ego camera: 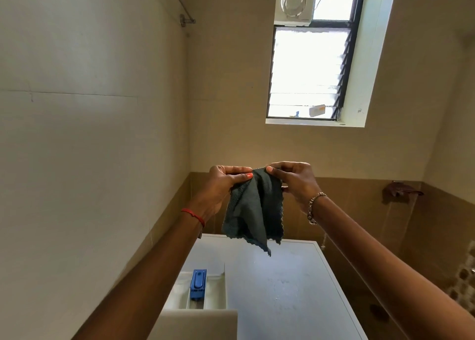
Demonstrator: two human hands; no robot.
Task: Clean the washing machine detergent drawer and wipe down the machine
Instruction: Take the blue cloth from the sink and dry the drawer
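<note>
A dark grey-green microfibre cloth [254, 208] hangs in the air above the white washing machine top [290, 288]. My left hand [223, 185] pinches its upper left corner and my right hand [295, 182] pinches its upper right corner, both at chest height. Below, at the machine's front left, the white detergent drawer [200, 311] stands pulled out, with a blue insert [198, 284] in its middle compartment. The machine's front face is hidden below the frame.
A pale wall runs close along the left of the machine. Brown tiles cover the lower back wall. A louvred window [308, 74] with an exhaust fan [294, 1] sits high up. A brown rag [398, 190] hangs on the right wall.
</note>
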